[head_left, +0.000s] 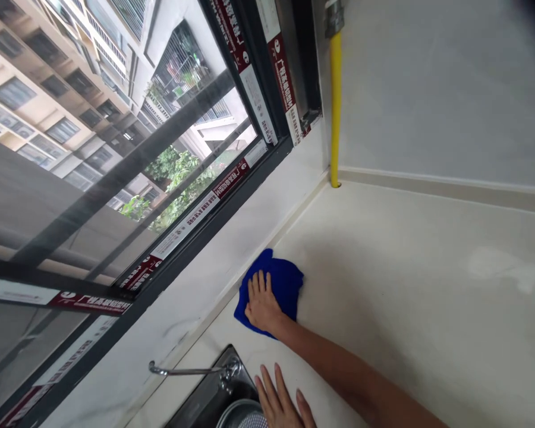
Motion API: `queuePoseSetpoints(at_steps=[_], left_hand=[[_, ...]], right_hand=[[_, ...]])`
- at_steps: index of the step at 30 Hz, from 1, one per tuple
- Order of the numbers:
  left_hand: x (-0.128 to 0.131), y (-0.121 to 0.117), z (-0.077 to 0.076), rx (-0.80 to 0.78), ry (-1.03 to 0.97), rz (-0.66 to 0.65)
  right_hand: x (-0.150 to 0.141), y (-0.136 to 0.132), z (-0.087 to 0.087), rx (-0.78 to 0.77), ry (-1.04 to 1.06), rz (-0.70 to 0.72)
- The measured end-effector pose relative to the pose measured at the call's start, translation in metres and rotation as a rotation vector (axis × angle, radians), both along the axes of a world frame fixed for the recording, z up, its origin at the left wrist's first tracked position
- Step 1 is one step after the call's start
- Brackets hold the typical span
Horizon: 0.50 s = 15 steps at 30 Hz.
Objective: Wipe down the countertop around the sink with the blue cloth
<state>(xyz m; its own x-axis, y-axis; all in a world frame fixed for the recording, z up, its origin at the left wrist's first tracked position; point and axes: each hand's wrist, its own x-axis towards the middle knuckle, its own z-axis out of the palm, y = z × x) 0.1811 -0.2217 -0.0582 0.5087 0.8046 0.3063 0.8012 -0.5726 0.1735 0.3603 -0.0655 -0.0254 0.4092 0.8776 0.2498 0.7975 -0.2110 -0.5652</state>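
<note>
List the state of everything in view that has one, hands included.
Right hand: palm down on the blue cloth
Left hand: open, no grasped object visible
Blue cloth: roughly spread out on the counter
Tap: no running water visible
Yellow pipe: upright, entering a hole
Window frame: labelled tape on it
Counter: pale patch, cause unclear

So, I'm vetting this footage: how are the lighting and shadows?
Head view: daylight beyond the dark-framed glass window; soft shadow across the cream countertop, right of the blue cloth; a pale patch, probably glare; picture's upper right corner darkened.
</note>
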Motion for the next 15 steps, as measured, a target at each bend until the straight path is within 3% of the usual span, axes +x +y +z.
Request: queuePoseSetpoints(at_steps=[4,8,11,15], left_hand=[[0.001,-0.002,0.007,-0.036,-0.017,0.011],[0.0,0.002,0.005,-0.06,-0.056,0.028],[-0.001,0.005,0.002,-0.101,-0.083,0.048],[-0.017,-0.002,-0.007,-0.173,-0.215,0.012]], right_hand=[[-0.027,-0.009,-0.001,0.025,-0.056,0.338],[-0.029,-0.019,-0.001,0.083,-0.031,0.6],[-0.026,-0.036,-0.005,0.128,0.008,0.695],[-0.024,-0.078,-0.005,0.087,0.006,0.698]])
